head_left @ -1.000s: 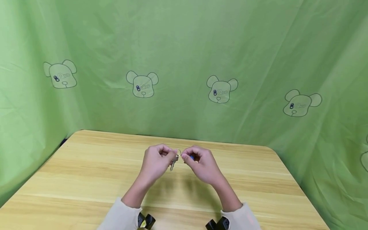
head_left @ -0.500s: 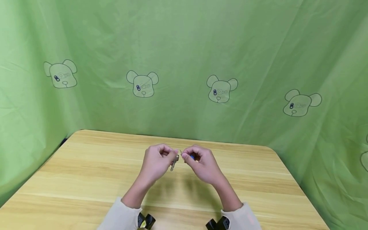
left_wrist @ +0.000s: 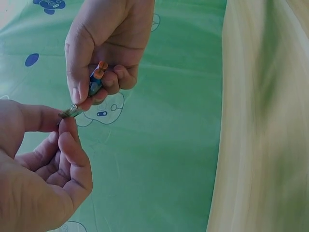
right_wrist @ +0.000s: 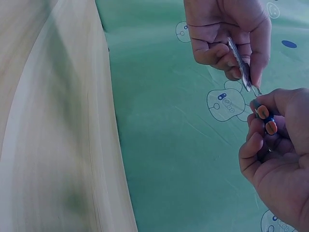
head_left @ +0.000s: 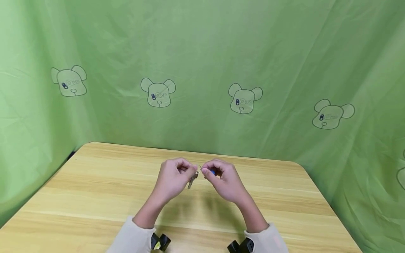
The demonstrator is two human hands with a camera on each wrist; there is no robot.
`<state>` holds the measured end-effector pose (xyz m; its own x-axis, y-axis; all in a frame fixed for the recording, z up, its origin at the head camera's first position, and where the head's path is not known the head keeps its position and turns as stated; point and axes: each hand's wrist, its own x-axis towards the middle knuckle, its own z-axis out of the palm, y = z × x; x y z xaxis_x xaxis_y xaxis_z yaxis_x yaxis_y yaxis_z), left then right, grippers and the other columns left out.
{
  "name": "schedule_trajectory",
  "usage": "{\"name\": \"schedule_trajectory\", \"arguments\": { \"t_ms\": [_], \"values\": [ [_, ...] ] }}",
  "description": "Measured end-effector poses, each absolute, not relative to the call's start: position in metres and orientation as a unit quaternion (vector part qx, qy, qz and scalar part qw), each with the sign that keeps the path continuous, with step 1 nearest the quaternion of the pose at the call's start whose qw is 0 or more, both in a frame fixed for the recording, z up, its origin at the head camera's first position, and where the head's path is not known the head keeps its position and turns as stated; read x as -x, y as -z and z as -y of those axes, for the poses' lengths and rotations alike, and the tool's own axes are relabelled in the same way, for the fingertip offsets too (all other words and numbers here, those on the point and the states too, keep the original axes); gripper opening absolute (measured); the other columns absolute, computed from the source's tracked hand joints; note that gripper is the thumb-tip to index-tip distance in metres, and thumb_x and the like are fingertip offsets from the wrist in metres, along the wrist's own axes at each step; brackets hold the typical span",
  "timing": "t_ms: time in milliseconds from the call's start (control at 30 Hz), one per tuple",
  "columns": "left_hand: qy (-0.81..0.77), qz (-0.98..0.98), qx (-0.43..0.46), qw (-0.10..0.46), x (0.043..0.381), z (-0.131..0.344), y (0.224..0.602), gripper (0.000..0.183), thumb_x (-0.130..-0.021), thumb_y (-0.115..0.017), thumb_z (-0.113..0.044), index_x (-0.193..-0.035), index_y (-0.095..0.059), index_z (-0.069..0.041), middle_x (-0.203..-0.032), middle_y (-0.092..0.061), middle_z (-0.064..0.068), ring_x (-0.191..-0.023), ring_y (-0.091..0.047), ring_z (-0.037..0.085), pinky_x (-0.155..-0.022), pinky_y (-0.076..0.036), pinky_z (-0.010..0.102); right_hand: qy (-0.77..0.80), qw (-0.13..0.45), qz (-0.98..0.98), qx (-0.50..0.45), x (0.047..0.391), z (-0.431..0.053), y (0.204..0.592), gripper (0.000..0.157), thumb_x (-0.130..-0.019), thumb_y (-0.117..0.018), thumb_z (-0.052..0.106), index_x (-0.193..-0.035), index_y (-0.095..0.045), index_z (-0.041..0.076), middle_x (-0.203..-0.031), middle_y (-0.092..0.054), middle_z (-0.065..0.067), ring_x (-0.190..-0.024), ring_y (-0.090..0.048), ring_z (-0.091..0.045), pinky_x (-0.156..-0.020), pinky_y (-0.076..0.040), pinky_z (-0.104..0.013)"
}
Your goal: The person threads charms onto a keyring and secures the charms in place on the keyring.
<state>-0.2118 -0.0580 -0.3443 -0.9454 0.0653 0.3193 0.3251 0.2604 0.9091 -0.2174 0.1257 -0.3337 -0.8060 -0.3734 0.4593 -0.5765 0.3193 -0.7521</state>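
While held above the table (head_left: 95,196), seemingly at the step of working a thin metal ring (head_left: 200,168) between two pinches. Next, probably calling for a steady grip and a careful turn of the ring. Note the key (right_wrist: 240,65), slim and grey, slanting down from a pinch by the left hand (head_left: 174,178); likewise pinched, in the right hand (head_left: 224,179), a blue trinket (right_wrist: 270,126) with orange ends.

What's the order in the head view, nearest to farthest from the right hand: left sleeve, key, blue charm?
1. Blue charm: within the right hand.
2. Key: centre, by the left hand.
3. Left sleeve: lower left.
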Motion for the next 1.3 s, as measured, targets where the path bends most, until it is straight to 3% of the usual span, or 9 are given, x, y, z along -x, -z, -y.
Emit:
{"name": "schedule_trajectory", "arguments": {
  "t_ms": [433,633,833,1067,1300],
  "values": [
    [0.529,0.818,0.211,0.087,0.217,0.07,0.346,0.011,-0.09,-0.066,-0.016,-0.08,-0.072,-0.013,-0.069,-0.066,-0.004,-0.058,-0.058,0.012,-0.049,-0.049,0.028,-0.463,0.111,0.807,-0.349,0.216,-0.127,0.328,0.01,-0.092,-0.06,0.002,-0.091,-0.065,0.01,-0.079,-0.06,-0.005,-0.065,-0.051,-0.015,-0.053,-0.043,-0.024],
    [0.479,0.841,0.247,0.049,0.218,0.074,0.347,0.011,-0.091,-0.065,-0.014,-0.081,-0.071,-0.013,-0.067,-0.064,-0.002,-0.054,-0.054,0.009,-0.047,-0.048,0.026,-0.433,0.08,0.813,-0.381,0.215,-0.129,0.328,0.009,-0.092,-0.06,0.004,-0.09,-0.066,0.009,-0.079,-0.059,-0.001,-0.067,-0.05,-0.013,-0.055,-0.043,-0.025],
    [0.447,0.856,0.256,0.048,0.219,0.073,0.347,0.009,-0.091,-0.065,-0.019,-0.084,-0.072,-0.018,-0.069,-0.064,-0.007,-0.056,-0.054,0.007,-0.049,-0.048,0.026,-0.426,0.067,0.815,-0.386,0.214,-0.129,0.329,0.009,-0.094,-0.057,0.003,-0.089,-0.064,0.007,-0.077,-0.056,0.001,-0.066,-0.047,-0.012,-0.055,-0.041,-0.025],
    [0.467,0.838,0.252,0.129,0.219,0.07,0.344,0.013,-0.086,-0.071,-0.024,-0.097,-0.072,-0.017,-0.085,-0.066,-0.013,-0.07,-0.059,0.006,-0.061,-0.052,0.024,-0.468,0.111,0.806,-0.346,0.211,-0.128,0.323,0.008,-0.093,-0.057,0.0,-0.089,-0.064,0.002,-0.075,-0.059,-0.005,-0.062,-0.046,-0.009,-0.052,-0.04,-0.025],
    [0.458,0.814,0.297,0.199,0.214,0.063,0.341,0.005,-0.084,-0.073,-0.021,-0.086,-0.071,-0.018,-0.081,-0.063,-0.014,-0.071,-0.057,0.002,-0.061,-0.052,0.023,-0.505,0.142,0.798,-0.297,0.227,-0.131,0.34,0.009,-0.095,-0.058,0.011,-0.09,-0.065,0.008,-0.076,-0.059,-0.003,-0.064,-0.05,-0.013,-0.052,-0.042,-0.023]
  ]
}}
